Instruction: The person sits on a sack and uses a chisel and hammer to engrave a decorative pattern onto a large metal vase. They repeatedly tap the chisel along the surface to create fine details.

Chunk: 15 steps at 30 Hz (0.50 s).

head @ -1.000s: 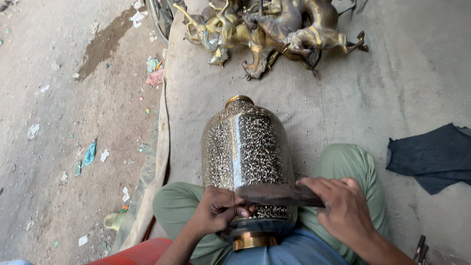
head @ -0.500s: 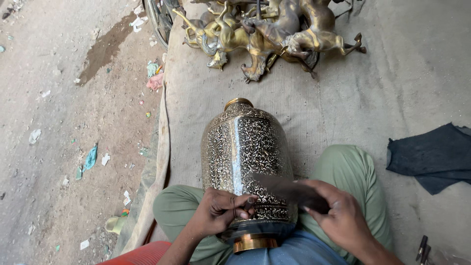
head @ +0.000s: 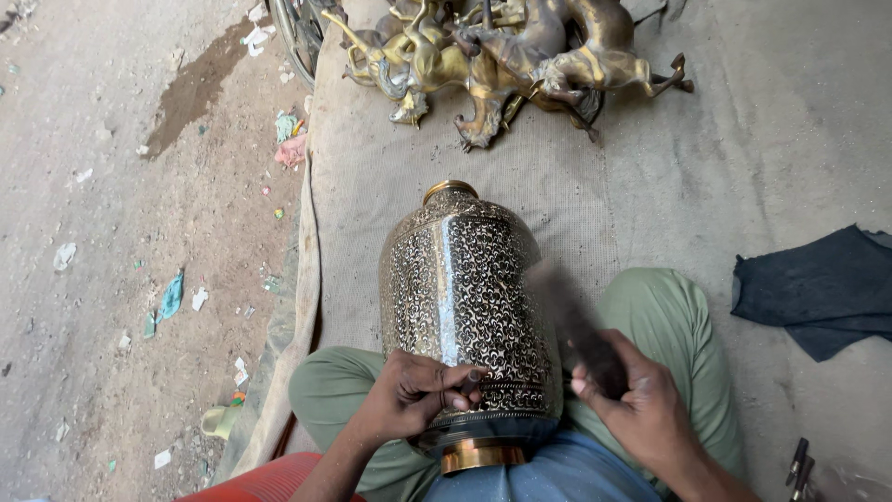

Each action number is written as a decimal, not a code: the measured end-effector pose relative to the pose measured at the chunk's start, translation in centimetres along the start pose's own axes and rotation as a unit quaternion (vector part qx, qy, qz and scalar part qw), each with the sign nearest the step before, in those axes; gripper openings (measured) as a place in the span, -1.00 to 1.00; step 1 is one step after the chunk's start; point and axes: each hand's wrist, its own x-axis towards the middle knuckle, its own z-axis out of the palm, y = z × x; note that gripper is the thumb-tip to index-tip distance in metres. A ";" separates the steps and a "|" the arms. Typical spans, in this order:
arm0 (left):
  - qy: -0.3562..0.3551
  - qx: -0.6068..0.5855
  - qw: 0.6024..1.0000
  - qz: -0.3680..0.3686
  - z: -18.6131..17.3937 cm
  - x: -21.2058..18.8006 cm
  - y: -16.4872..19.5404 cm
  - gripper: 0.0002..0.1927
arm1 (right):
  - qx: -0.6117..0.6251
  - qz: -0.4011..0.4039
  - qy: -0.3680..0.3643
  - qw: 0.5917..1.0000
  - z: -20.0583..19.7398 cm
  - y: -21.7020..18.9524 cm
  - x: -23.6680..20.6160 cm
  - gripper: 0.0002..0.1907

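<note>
I see engraved vase (head: 469,307) lying across lap; left hand (head: 409,400) pinching small punch (head: 471,378) against it; right hand (head: 641,409) clenched round blurred mallet (head: 576,325); I'd strike squarely, punch steady.

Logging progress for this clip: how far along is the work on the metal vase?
Done: engraved pattern already covers the visible sides of the vase, which lies across the person's lap. In hand: the left hand presses a small tool to the band near the base, and the right hand grips a dark, motion-blurred striker. Left: cannot tell; the underside is hidden. The brass figures lie apart.
</note>
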 end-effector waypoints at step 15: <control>-0.007 0.011 1.000 0.013 -0.3 0.5 0.2 -0.75 | -0.303 -0.221 0.062 0.925 -0.1 1.3 -0.8 -0.45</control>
